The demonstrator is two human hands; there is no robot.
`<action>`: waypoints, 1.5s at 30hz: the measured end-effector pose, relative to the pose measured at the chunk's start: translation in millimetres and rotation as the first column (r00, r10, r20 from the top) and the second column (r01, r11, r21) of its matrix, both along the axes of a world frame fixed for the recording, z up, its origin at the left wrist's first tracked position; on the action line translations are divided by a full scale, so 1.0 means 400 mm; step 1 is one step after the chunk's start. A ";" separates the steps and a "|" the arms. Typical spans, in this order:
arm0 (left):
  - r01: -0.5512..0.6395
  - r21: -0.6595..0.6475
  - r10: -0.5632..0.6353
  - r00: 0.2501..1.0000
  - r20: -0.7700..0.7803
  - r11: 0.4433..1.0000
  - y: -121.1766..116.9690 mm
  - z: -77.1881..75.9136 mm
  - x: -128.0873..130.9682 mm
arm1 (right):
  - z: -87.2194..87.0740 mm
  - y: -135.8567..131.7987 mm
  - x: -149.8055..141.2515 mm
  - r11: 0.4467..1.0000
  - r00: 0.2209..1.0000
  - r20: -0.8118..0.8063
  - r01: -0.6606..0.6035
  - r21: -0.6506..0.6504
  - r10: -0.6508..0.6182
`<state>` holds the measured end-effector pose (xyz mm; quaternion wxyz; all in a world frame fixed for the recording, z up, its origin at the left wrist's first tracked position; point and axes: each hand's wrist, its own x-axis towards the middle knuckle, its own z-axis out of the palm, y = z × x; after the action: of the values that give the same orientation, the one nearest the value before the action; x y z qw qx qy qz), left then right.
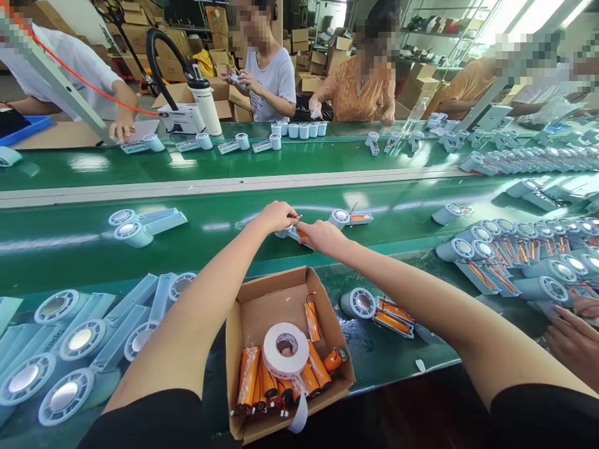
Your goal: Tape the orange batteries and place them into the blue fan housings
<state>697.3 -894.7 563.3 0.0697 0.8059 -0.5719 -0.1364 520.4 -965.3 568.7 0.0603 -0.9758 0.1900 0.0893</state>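
Observation:
Both hands meet over a light-blue plastic housing [283, 233] lying on the green conveyor belt. It has a round head and a handle, mostly hidden by my fingers. My left hand [277, 217] is closed in a pinch above it, with a thin wire end showing at the fingertips. Fingers bent, my right hand [322, 236] grips the handle, where a bit of orange battery shows. Just to the right lies another housing [339, 217] with an orange battery in its handle. In front of me, a cardboard box [271, 290] holds several orange batteries [249, 377] and a white tape roll [271, 349].
Housings without batteries [65, 399] crowd the near left; two more [133, 234] lie on the belt. Battery-fitted housings [463, 249] fill the right, beside another person's hand [571, 337]. Across a white divider [224, 186], several people work at a second belt [318, 162].

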 end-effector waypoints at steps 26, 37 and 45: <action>0.036 -0.060 -0.040 0.997 -0.062 0.998 -0.054 -0.030 -0.050 | 0.033 -0.055 0.012 0.965 0.973 -0.134 -0.207 -0.164 0.186; 0.049 -0.153 -0.066 0.992 -0.107 0.987 -0.087 -0.032 -0.092 | 0.050 -0.077 -0.048 0.965 0.981 -0.155 -0.151 -0.216 0.119; 0.031 -0.143 -0.056 0.984 -0.170 0.989 -0.121 -0.016 -0.128 | -0.012 -0.113 -0.133 0.995 0.993 0.119 0.037 -0.092 -0.026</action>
<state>645.9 -943.2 556.9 0.1725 0.7713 -0.5893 -0.1674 467.2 -1010.6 564.1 0.0269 -0.9781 0.2054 0.0216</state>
